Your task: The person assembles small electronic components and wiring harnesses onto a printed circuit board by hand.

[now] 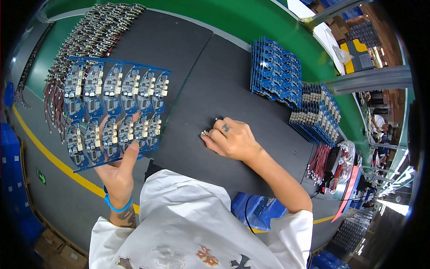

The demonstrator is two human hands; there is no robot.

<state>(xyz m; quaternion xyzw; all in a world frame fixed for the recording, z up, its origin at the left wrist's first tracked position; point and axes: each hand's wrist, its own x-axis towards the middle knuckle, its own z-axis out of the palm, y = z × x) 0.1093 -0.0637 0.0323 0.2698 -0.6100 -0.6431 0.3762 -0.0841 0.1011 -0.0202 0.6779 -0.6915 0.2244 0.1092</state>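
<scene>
My left hand (120, 167) holds up a blue panel of circuit boards (114, 110), two rows of small boards with white connectors, gripped at its lower edge with the thumb over the front. My right hand (232, 140) rests curled on the dark mat (233, 85), fingertips pinching a small pale part (204, 133) at the mat's near edge. The panel hangs left of the mat, apart from the right hand.
A stack of blue board panels (275, 71) stands at the mat's far right, with a second stack (316, 114) beside it. Wired boards in a long row (85, 33) lie at the far left. Red wire bundles (319, 162) and a bag sit at the right. Green bench surface beyond.
</scene>
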